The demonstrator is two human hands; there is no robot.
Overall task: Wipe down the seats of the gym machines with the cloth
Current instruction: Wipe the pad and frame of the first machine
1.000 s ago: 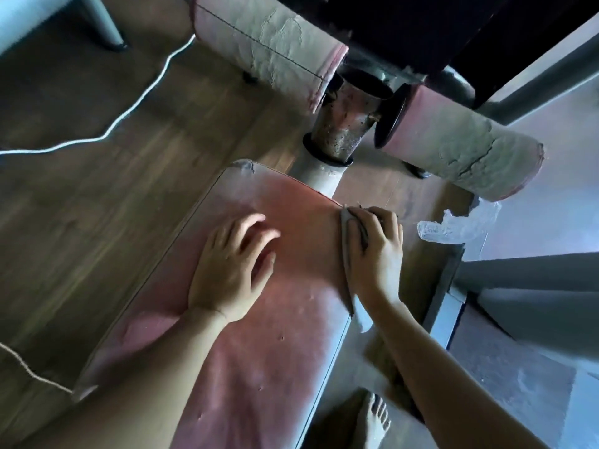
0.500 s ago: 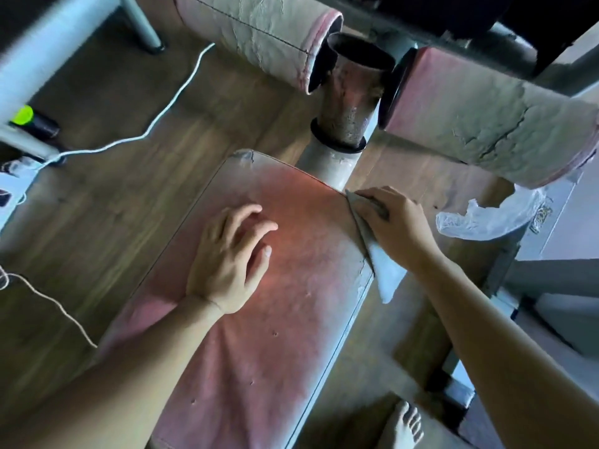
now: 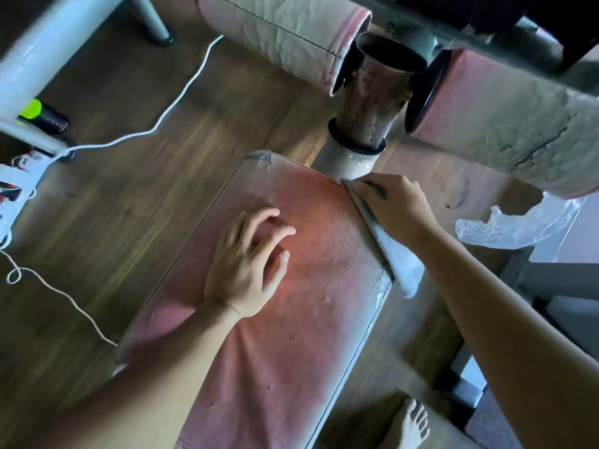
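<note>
Underfoot, wooden floor (image 3: 136,202) across the whole scene. In the middle, running from near to far, a long faded pink seat (image 3: 291,335), worn at the edges and pitted with small holes. Beyond its far end, two cracked roller pads: left roller pad (image 3: 278,30) and right roller pad (image 3: 505,124), either side of a rusty post (image 3: 372,102). At far left, a pale grey frame tube (image 3: 39,50).

Reaching in from the near edge, two bare forearms. Left hand (image 3: 246,264) on the middle of the seat, empty, fingers loosely bent and spread, fingertips touching the pink cover. Right hand (image 3: 398,205) at the seat's far right corner, fingers fairly straight, pressing the cloth against the seat's right edge; thumb hidden.

Grey cloth (image 3: 393,254) under that hand, trailing nearward along and down the seat's right side, its free end hanging just beside the edge.

To the right, on the floor, a crumpled clear plastic bag (image 3: 515,225). On the left, a white cable (image 3: 168,108) snaking across the boards. Near the bottom edge, right of the seat, a bare foot (image 3: 411,422).
</note>
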